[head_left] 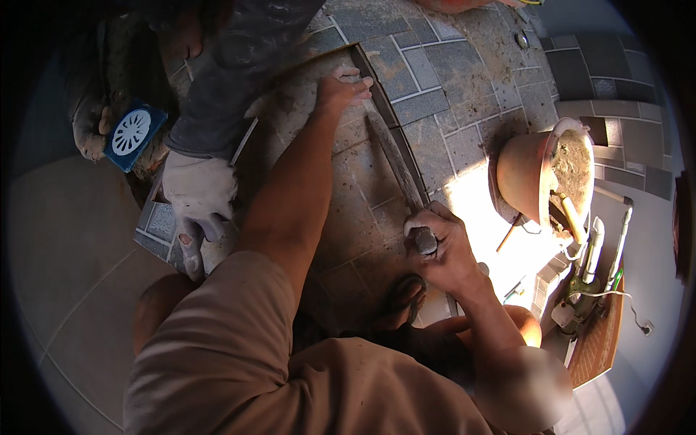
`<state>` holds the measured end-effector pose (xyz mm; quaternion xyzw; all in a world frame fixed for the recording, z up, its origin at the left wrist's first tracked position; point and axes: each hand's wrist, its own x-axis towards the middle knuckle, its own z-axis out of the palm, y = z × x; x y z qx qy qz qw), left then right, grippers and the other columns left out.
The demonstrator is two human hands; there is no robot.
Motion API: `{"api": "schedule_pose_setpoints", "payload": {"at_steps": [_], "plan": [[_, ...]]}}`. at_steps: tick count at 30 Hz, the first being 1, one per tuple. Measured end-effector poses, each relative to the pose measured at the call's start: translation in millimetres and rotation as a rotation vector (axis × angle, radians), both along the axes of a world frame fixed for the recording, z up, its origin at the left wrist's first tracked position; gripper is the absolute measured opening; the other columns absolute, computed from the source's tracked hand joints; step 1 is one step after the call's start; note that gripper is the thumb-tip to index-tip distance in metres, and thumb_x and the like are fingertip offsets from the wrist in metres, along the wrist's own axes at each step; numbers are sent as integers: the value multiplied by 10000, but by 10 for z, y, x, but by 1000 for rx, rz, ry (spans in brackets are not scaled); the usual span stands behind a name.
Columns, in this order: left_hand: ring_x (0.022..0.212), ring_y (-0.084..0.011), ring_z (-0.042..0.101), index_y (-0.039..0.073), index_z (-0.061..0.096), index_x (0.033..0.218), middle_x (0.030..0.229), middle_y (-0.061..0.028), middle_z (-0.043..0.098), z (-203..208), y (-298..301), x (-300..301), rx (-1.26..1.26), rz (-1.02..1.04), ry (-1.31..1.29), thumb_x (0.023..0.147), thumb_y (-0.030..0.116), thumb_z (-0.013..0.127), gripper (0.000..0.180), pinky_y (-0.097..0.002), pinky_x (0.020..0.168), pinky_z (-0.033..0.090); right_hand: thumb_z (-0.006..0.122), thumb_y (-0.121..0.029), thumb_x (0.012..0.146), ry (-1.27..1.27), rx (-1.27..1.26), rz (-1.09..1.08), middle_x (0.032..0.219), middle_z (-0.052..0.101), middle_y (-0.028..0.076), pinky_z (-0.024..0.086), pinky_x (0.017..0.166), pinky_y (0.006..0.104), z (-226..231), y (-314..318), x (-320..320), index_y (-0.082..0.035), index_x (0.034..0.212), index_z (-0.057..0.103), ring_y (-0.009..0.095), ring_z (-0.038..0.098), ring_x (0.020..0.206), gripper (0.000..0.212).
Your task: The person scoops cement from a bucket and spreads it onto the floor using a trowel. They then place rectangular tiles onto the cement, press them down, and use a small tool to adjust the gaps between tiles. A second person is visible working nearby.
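Observation:
My right hand (444,250) is closed around the near end of a long, dusty grey bar (395,156) with a rounded end. The bar slants away from me along a dark, straight edge (377,87) on the tiled surface. Its exact kind I cannot make out. My left hand (344,88) reaches to the far end of this bar, fingers apart and bent over the dusty surface beside the dark corner. To the left of my arm, another person's white-gloved hand (199,190) leans down near the tile edge.
A blue square with a white round drain grate (132,132) lies beside the other person's second gloved hand (88,134). At right stands an orange bucket (523,174) of mortar with a wooden-handled tool (571,216). A green tool (573,312) and a cable plug (647,328) are nearer.

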<state>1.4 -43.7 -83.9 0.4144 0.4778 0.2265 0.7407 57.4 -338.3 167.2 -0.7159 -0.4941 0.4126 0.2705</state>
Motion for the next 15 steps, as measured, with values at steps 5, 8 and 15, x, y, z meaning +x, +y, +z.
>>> {"api": "schedule_pose_setpoints", "payload": {"at_steps": [5,8,15], "plan": [[963,-297,796,-45,596,1374,1217,-221,730,124,-29,-4,-3,-59,35,891,141,882,591,-361,815,647,709,69,731,-69,-24,30,955,649,141,516,797,406,12,-18,67,-63,980,690,350,657,946,283],[969,-294,796,-46,585,1383,1222,-228,727,122,-28,-37,15,-63,46,897,146,878,599,-361,806,645,682,81,691,93,55,14,880,663,82,490,777,362,-5,-22,91,-41,943,676,254,616,857,280],[854,-288,807,67,436,1575,1159,-253,743,209,-55,-16,56,-27,20,897,92,865,803,-376,671,656,693,79,720,67,22,-19,926,662,116,508,799,380,-18,-13,72,-49,964,685,311,651,916,276]]}}
